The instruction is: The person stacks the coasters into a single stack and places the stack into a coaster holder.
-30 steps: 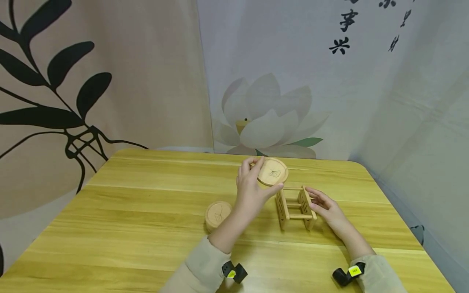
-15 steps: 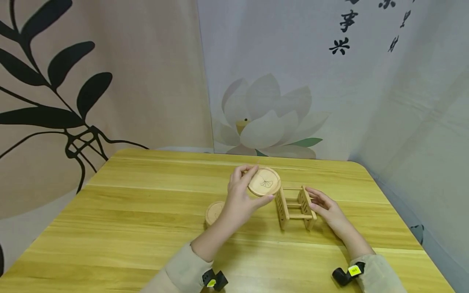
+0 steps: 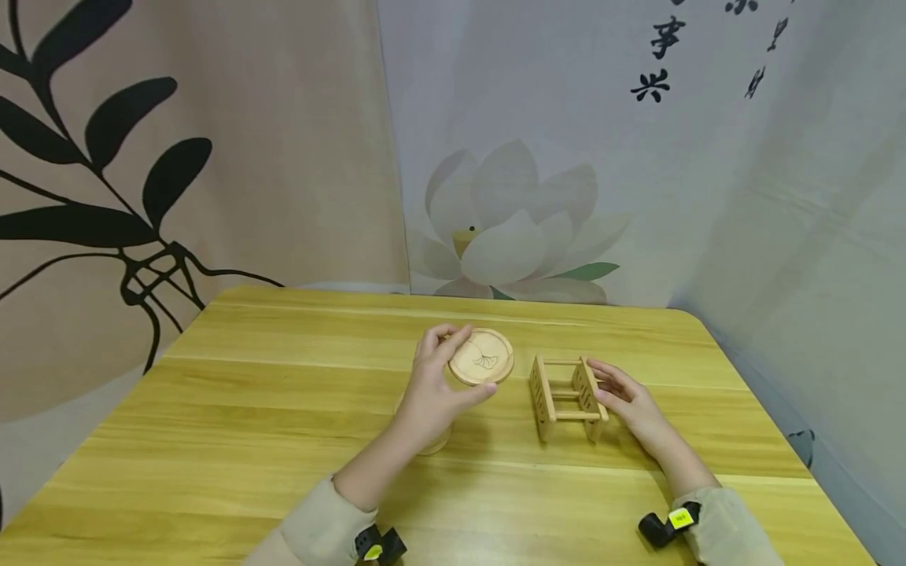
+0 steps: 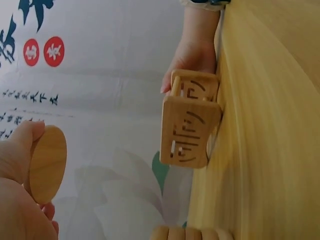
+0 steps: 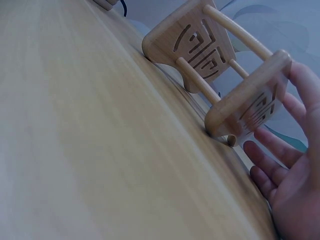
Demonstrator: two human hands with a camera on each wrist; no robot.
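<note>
My left hand (image 3: 432, 389) pinches a round wooden coaster (image 3: 483, 358) by its edge, thumb on one side and fingers on the other. A ginkgo leaf is drawn on its top face, and its plain underside shows in the left wrist view. The coaster is above the table, left of a wooden coaster rack (image 3: 570, 399) with cut-out side panels and round rods. The rack stands upright on the table, with nothing between its panels. My right hand (image 3: 640, 413) touches the rack's right panel with loosely extended fingers. A stack of coasters (image 3: 435, 444) sits mostly hidden behind my left forearm.
The wooden table (image 3: 212, 448) reaches back to a hanging curtain (image 3: 311, 157) printed with leaves, a lotus and characters. The stack of coasters also shows at the bottom edge of the left wrist view.
The left hand has carried the coaster leftward and a little toward the person, from behind the rack to its left. The right hand and the rack have stayed put.
</note>
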